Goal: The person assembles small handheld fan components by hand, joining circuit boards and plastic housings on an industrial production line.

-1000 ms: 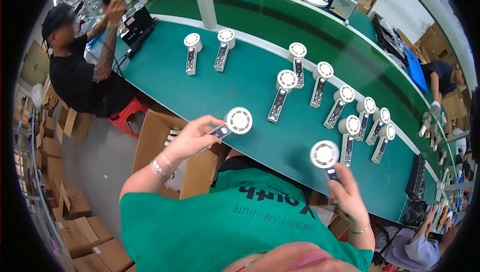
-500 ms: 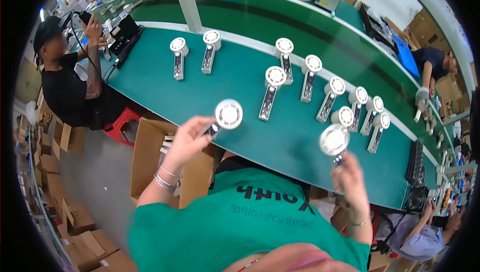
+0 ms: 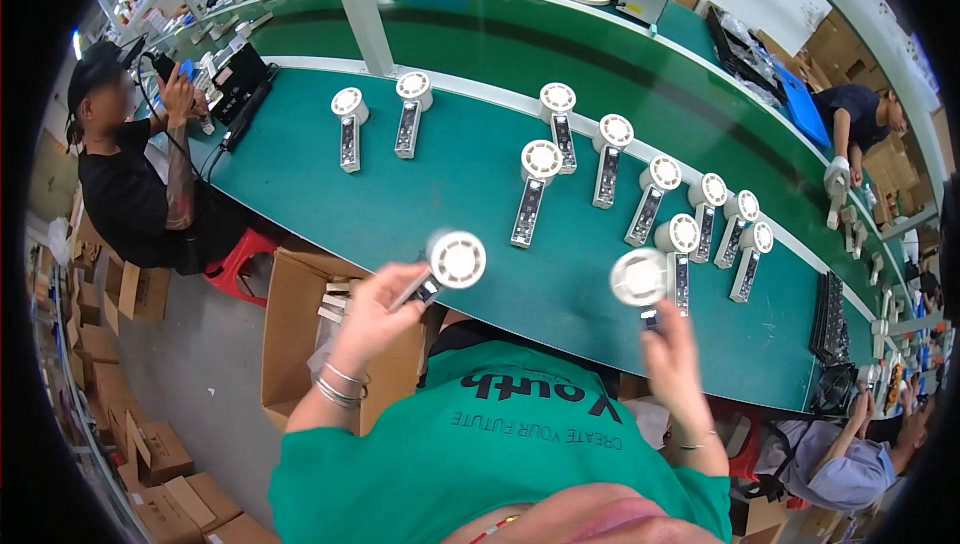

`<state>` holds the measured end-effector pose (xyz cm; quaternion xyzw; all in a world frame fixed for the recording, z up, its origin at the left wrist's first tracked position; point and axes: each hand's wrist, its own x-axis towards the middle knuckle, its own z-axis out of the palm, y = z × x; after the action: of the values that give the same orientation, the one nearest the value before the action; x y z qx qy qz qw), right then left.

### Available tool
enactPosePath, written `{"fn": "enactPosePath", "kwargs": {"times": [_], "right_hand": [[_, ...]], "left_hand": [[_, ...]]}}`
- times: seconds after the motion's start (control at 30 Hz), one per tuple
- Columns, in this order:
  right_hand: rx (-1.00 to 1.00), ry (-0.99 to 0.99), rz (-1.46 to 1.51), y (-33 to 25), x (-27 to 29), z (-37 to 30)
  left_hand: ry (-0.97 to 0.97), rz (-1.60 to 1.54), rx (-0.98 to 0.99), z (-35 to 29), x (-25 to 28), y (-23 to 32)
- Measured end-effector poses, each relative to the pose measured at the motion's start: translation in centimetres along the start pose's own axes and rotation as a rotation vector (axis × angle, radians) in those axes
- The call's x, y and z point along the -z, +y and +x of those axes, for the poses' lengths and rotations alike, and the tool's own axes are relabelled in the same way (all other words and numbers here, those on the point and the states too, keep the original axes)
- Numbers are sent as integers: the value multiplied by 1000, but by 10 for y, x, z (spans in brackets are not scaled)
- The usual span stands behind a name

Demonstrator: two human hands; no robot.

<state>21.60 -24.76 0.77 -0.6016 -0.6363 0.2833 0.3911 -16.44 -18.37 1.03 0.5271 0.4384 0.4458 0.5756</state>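
Note:
My left hand [image 3: 388, 306] is closed around the handle of a white handheld fan [image 3: 459, 260], its round head toward the right. My right hand [image 3: 672, 352] grips another handheld fan [image 3: 638, 277] by its handle, head pointing away from me. Both fans are held above the near edge of the green workbench [image 3: 420, 194]. Across the bench lie more such fans, with round white heads and handles whose dark inner parts show. Two are at the far left, including one fan [image 3: 349, 104]; several stand in a group at the right, one fan [image 3: 683, 234] just beyond my right hand's.
An open cardboard box [image 3: 290, 329] with white parts inside stands below the bench at my left. Beyond a pale rail runs a green conveyor belt [image 3: 500, 29]. Dark strips [image 3: 829, 319] are stacked at the bench's right end. A person [image 3: 130, 174] sits at the left end.
My right hand has brought its fan leftward, slightly closer to the left one. My left hand keeps its fan at nearly the same place, a little lower in the picture.

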Motion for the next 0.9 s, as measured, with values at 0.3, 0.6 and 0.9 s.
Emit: {"fn": "enactPosePath", "kwargs": {"times": [0.3,0.6,0.9], "right_hand": [[329,435,486,-114,48,38],[1429,607,660,-160,82,34],[642,429,499,-139,64,28]], "left_hand": [[200,-359,-669,32,-32,60],[126,-849,-1473,39,-67,116],[568,-263,-681,28,-50,75]]}}
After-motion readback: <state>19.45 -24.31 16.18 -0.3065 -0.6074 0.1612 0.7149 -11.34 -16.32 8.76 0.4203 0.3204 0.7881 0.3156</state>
